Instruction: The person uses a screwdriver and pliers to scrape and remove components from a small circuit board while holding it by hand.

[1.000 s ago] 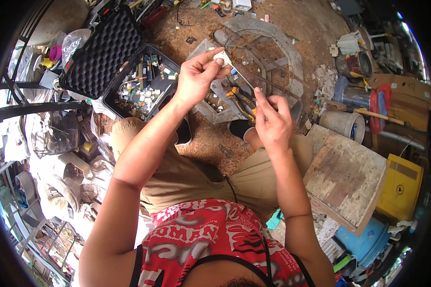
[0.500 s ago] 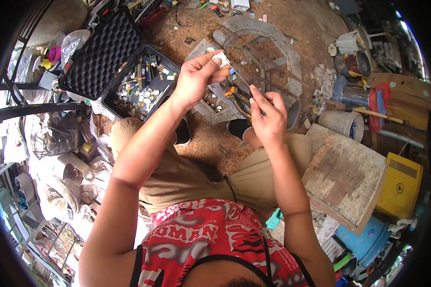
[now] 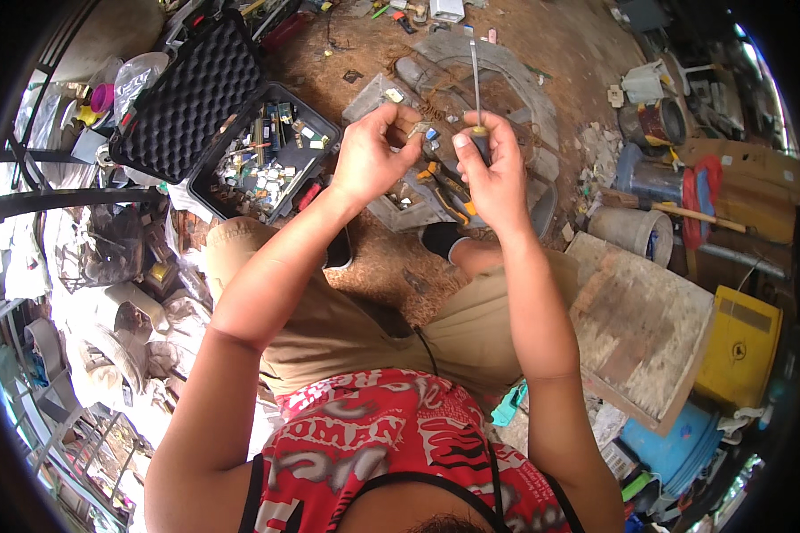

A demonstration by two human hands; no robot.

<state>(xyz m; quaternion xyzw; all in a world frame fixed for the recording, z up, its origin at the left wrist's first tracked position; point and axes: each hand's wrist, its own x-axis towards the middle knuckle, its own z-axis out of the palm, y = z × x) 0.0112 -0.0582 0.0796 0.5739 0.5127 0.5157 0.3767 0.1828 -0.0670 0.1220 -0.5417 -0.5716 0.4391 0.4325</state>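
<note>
My left hand [image 3: 375, 153] pinches a small pale piece [image 3: 420, 131] between thumb and fingertips; its kind is too small to tell. In my right hand [image 3: 493, 169] is a screwdriver [image 3: 476, 84], its dark handle in my fist and its metal shaft pointing up and away from me. The two hands are apart, above a grey metal frame [image 3: 542, 107] on the ground. Pliers with yellow and black handles [image 3: 444, 192] lie on it, below and between my hands. A small blue-and-white piece [image 3: 432, 134] shows near my left fingertips.
Left of my hands stands an open black case [image 3: 284, 209] with a foam lid [image 3: 187, 98], holding circuit boards and small parts. To the right are a wooden board [image 3: 640, 329], a yellow panel [image 3: 740, 346], a bucket [image 3: 631, 233] and a blue container [image 3: 676, 444]. My knees flank the middle.
The screwdriver has swung away from my left hand and now points upward, gripped deeper in my right hand. My left fingers have turned, and the white face of the piece no longer shows.
</note>
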